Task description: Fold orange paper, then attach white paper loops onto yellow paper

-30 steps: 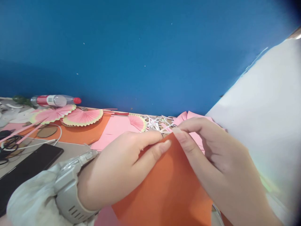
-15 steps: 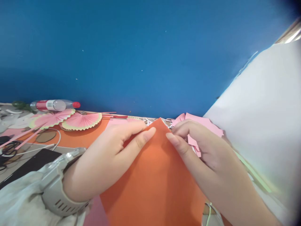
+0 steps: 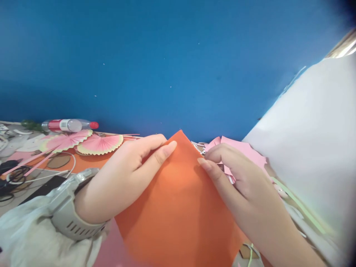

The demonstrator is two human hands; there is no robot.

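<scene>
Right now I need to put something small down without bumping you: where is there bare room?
Only a small bare tabletop patch, between the black cables and the phone. A hand could probably pass above the orange paper, before the blue wall. Back left is crowded with the bottle and pink fans; behind the right hand, with pink paper pieces.

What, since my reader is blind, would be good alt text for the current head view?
A left hand and right hand hold an orange sheet by its edges, either side of its upper corner. Beyond, at left, pink paper fans with yellow edges and a red-capped bottle lie before a blue wall.
</scene>
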